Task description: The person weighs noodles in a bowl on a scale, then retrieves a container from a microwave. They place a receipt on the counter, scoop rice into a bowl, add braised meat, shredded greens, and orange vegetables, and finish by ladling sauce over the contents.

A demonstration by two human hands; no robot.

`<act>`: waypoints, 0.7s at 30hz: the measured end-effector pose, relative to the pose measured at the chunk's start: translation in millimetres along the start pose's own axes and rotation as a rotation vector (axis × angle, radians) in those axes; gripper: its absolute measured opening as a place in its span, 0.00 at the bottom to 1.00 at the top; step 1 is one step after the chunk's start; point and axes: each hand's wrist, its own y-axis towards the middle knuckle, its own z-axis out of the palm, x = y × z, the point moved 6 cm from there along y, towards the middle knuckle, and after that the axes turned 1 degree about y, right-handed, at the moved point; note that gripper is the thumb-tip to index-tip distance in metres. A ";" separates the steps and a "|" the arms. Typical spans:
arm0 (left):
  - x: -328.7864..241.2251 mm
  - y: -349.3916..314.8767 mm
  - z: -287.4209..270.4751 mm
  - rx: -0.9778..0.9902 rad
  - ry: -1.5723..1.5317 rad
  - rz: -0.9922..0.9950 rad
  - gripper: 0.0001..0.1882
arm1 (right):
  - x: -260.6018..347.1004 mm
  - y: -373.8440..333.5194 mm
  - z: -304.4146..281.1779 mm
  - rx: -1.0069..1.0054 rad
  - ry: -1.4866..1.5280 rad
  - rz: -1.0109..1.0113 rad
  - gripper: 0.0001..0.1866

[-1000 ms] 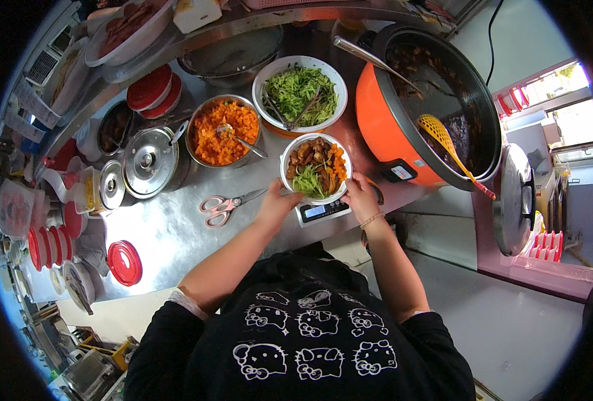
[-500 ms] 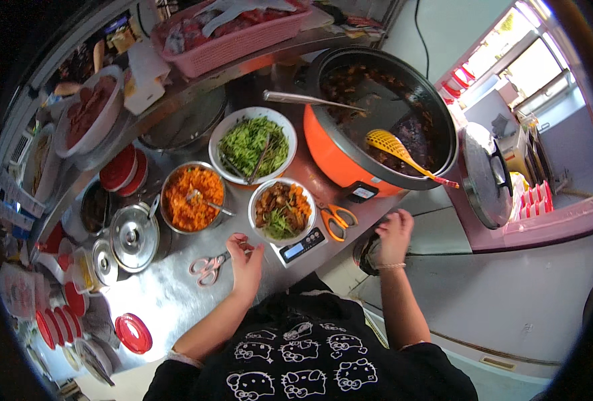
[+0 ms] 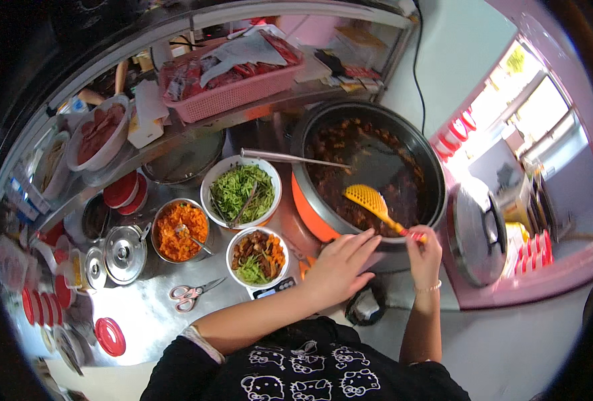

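Note:
My right hand (image 3: 425, 259) grips the red-and-yellow handle end of a yellow slotted spoon (image 3: 369, 200), whose head rests in the dark stew of a large orange pot (image 3: 312, 212). In front of that pot, my left hand (image 3: 340, 267) reaches across with its fingers stretched out and nothing visible in it. Beside the left forearm, a white bowl (image 3: 230, 259) of meat pieces, shredded greens and orange vegetable stands on a digital scale (image 3: 276, 289). Orange-handled scissors (image 3: 304, 269) lie partly hidden behind the left hand. A metal ladle (image 3: 290, 157) leans over the pot's rim.
Left of the pot stand a white bowl (image 3: 206, 195) of shredded greens and a metal bowl (image 3: 159, 246) of orange shreds. Pink-handled scissors (image 3: 187, 295) and a red lid (image 3: 110, 336) lie on the counter. A pink basket (image 3: 233, 93) sits on the shelf above; a pot lid (image 3: 467, 244) leans right.
Both hands have moved up to the pot's near side, the left one swinging right across the scale. My right hand has taken hold of the slotted spoon's handle. The view has shifted.

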 end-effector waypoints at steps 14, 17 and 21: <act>-0.2 31.1 -1.6 -0.421 -0.147 -0.007 0.17 | 117.1 161.1 152.7 0.907 0.065 -0.556 0.22; -1.6 12.5 -13.2 -0.463 -0.211 -0.076 0.15 | 146.1 161.1 223.1 0.950 -0.318 -0.790 0.28; -2.9 -20.0 -33.7 -0.677 -0.031 -0.156 0.09 | 160.2 159.8 260.2 0.978 -0.607 -0.879 0.16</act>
